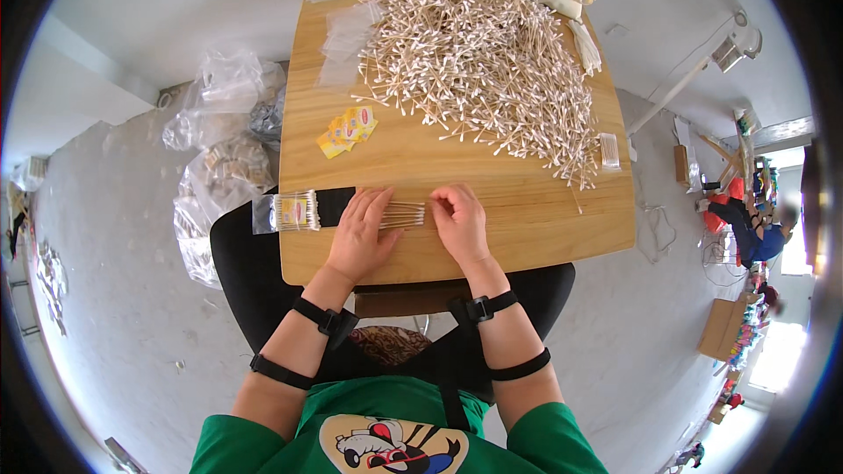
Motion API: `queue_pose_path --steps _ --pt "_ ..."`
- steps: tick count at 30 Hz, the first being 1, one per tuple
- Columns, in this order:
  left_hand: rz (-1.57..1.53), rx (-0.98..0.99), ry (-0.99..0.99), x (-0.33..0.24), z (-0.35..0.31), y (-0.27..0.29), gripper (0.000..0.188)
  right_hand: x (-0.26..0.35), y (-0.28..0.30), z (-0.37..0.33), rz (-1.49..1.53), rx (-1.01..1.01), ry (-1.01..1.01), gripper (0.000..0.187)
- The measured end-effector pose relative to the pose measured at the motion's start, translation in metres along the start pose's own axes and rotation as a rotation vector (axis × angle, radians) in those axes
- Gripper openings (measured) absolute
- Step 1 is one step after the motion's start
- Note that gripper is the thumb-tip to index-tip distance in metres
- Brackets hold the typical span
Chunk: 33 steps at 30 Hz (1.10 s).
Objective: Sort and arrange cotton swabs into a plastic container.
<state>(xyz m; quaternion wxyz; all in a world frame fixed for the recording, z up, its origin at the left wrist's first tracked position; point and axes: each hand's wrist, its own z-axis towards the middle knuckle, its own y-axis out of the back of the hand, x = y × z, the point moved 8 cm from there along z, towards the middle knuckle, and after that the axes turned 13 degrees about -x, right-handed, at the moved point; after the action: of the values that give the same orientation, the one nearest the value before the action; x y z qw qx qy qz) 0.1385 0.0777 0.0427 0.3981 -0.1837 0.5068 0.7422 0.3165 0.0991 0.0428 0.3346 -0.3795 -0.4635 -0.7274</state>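
Observation:
My left hand (358, 233) lies flat on the near part of the table, fingers stretched out over a small row of cotton swabs (404, 213) and the end of a black strip (332, 206). The swabs' tips point right from under it. Just past those tips is my right hand (461, 224), its fingers curled in and the thumb against the index finger; whatever they pinch, if anything, is too small to make out. Left of the black strip lies a clear bag of cotton swabs (299, 211) with a yellow card in it.
A big heap of loose cotton swabs (479, 61) covers the far half of the wooden table (395, 158). Yellow cards (348, 130) and clear bags (341, 44) lie at its left. A small swab pack (609, 151) sits near the right edge. Plastic sacks (224, 167) stand on the floor.

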Motion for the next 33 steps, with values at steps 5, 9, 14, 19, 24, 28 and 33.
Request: queue_pose_path --steps 5,9,14,19,24,28,33 --pt "0.05 -0.019 -0.029 0.001 -0.001 -0.003 0.06 0.015 -0.008 -0.001 -0.208 0.154 0.264 0.007" --pt "0.128 0.03 -0.038 -0.005 0.0 -0.008 0.056 0.015 -0.016 0.002 -0.292 0.26 0.286 0.002" --pt "0.352 0.145 -0.11 -0.009 -0.005 -0.021 0.053 0.011 -0.024 0.004 -0.359 0.382 0.241 0.004" --pt "0.401 0.144 -0.123 -0.01 -0.004 -0.022 0.051 0.002 -0.005 0.011 -0.433 0.405 0.226 0.002" --pt "0.272 0.089 -0.088 -0.008 -0.001 -0.014 0.043 -0.004 0.056 -0.008 -0.373 0.284 0.046 0.004" --pt "0.172 0.073 -0.087 -0.01 -0.004 -0.011 0.039 0.009 0.071 -0.069 -0.337 0.342 0.052 0.004" --pt "0.156 0.135 -0.051 -0.005 -0.006 -0.018 0.045 0.013 0.064 -0.078 -0.305 0.181 0.049 0.007"
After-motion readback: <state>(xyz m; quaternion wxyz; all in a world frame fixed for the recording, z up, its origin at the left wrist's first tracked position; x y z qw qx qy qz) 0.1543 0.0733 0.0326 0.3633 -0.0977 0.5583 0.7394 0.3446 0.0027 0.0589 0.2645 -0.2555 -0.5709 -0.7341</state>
